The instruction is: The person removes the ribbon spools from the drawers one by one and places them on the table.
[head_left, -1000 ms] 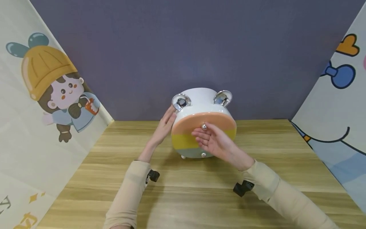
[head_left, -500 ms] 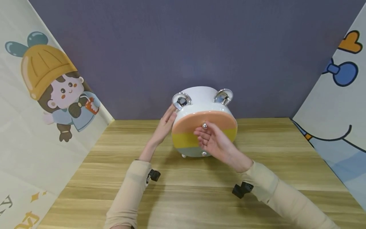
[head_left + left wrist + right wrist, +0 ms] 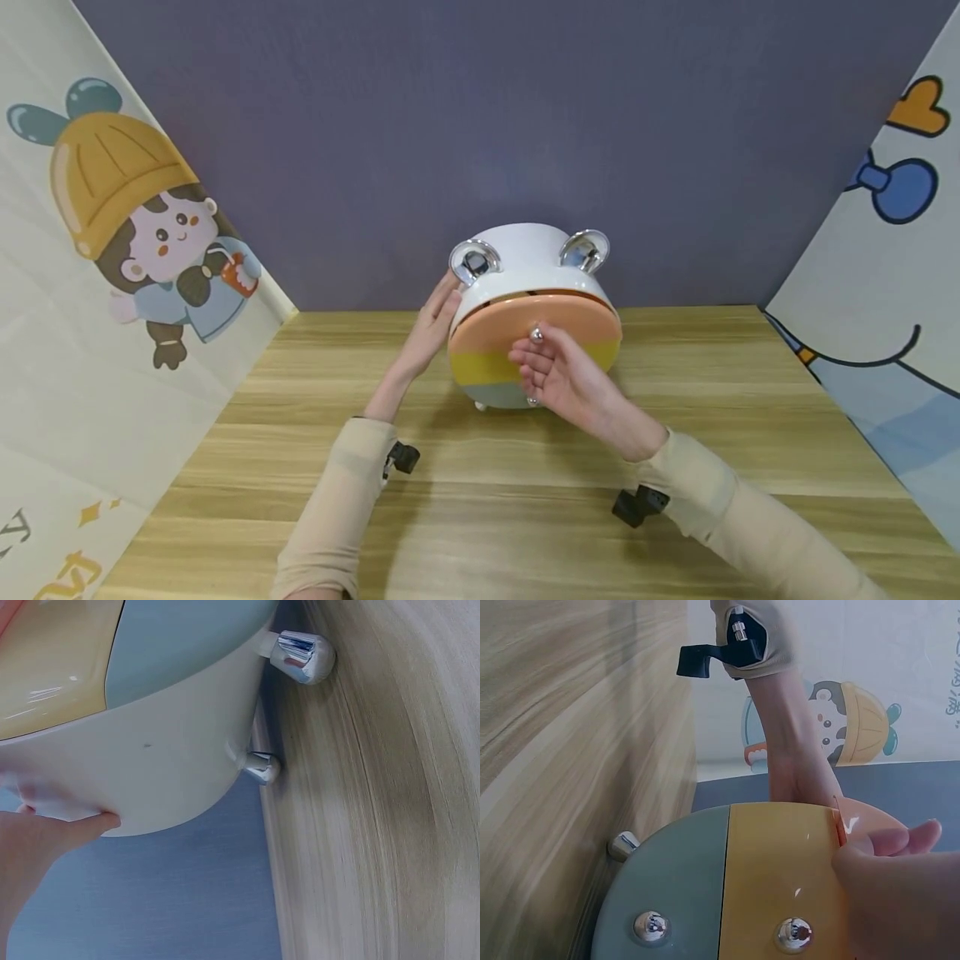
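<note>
A small white oval drawer cabinet stands on short silver feet, with two silver ear-shaped pieces on top. Its front has an orange drawer above, a yellow drawer in the middle and a grey-green drawer at the bottom. My right hand pinches the silver knob of the orange drawer between thumb and index finger, other fingers loosely bent. That drawer is slightly out, with a dark gap along its top edge. My left hand rests against the cabinet's left side, fingers extended.
The cabinet is near the back of a wood-grain table, before a dark blue-grey wall. Printed cartoon panels flank both sides. Both cuffs carry black wrist cameras.
The orange drawer has come slightly forward, opening a gap under the white top rim. My right hand has moved a little toward me with the knob; the left hand stays on the side.
</note>
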